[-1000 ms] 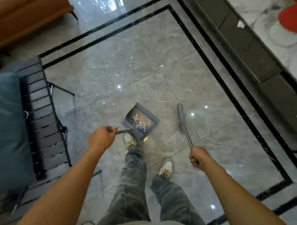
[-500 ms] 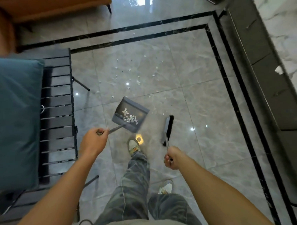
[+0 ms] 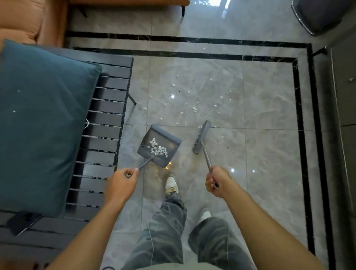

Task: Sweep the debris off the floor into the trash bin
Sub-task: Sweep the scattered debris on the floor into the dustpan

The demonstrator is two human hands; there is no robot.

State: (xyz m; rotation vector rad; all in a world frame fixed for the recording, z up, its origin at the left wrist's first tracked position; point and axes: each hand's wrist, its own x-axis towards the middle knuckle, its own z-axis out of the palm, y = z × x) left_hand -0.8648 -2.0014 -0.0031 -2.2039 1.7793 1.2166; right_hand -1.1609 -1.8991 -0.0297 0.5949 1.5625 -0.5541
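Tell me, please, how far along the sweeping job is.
Partly done: a pile of white scraps already lies in the dustpan. In hand: the left hand grips the dustpan handle, the right hand the broom. Left: loose scraps dot the floor ahead, and the pan is not yet emptied.

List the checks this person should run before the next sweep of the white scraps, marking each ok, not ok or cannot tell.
1. Left hand grip on dustpan handle: ok.
2. Right hand grip on broom handle: ok.
3. Collected scraps resting inside dustpan: ok.
4. Floor free of loose scraps: not ok, many lie beyond the broom.
5. Dustpan lip flat on floor: cannot tell.
6. Trash bin in sight: cannot tell.
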